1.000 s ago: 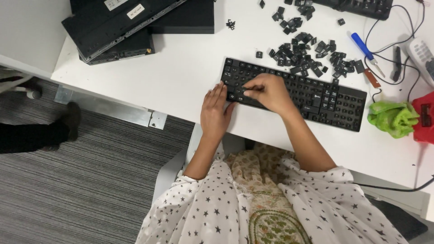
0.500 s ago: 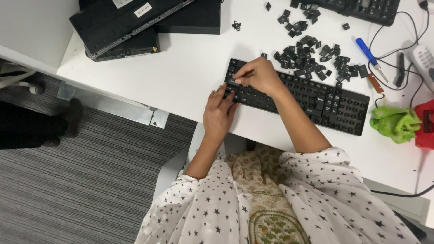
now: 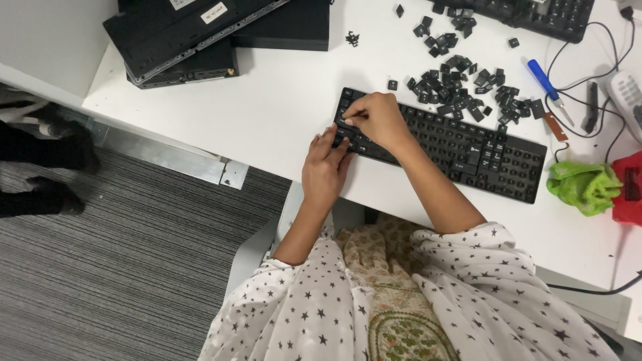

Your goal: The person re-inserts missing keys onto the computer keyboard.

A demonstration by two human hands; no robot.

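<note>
My left hand (image 3: 326,167) lies flat and open, pinning the near left corner of the black keyboard (image 3: 441,144) at the counter's (image 3: 267,113) front edge. My right hand (image 3: 374,119) is closed, pinching at a key there; best to work straight up, gently. Loose keycaps (image 3: 461,83) lie behind.

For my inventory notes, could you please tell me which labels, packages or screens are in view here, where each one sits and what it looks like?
White label: small rectangle on the top face of the black flat device at the desk's far left corner.
Second white label: on the same device, cut by the picture's top edge.
Red package: at the right edge, beside the green cloth; only partly in view.
No screens show.
</note>
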